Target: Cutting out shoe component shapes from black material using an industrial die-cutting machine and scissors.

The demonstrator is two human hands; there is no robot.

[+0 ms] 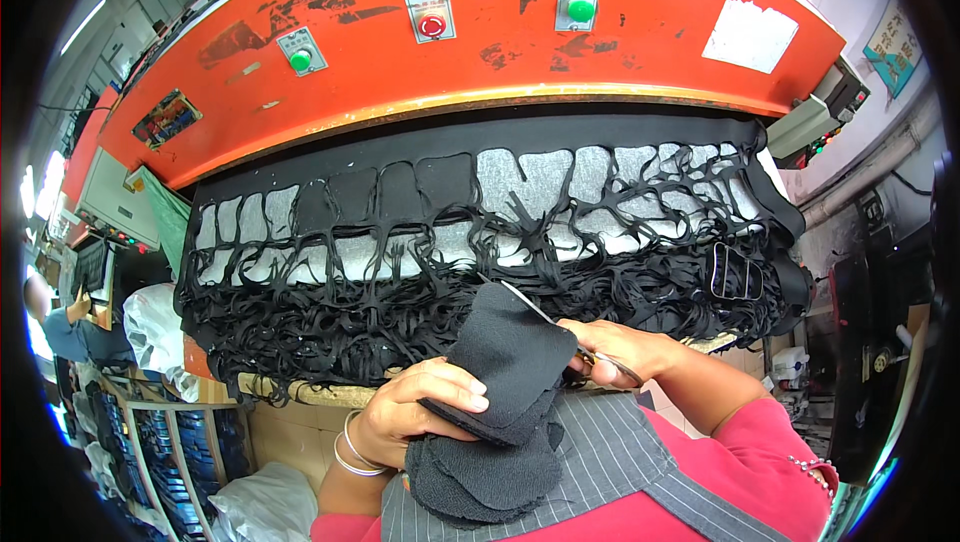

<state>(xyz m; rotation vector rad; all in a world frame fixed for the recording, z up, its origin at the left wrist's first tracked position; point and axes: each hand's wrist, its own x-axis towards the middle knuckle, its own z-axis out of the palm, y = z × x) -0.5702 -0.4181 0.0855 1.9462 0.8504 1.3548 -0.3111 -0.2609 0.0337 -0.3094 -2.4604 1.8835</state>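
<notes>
In my left hand (425, 397) is a stack of black cut fabric pieces (515, 357) with rounded corners, its thumb and fingers gripping the left edge. A second stack of similar black pieces (485, 477) sits just below, against my striped apron. My right hand (615, 350) is closed round the handles of a pair of scissors (622, 370). A blade shows along the upper right edge of the held stack; the pieces and my fingers hide the rest.
Ahead, black fabric (350, 192) lies cut into panels and tangled strips. A metal cutting die (735, 274) rests on the strips at right. An orange machine beam (500, 52) with push buttons spans the back. Another person (75, 327) is at far left, near a metal rack (175, 452).
</notes>
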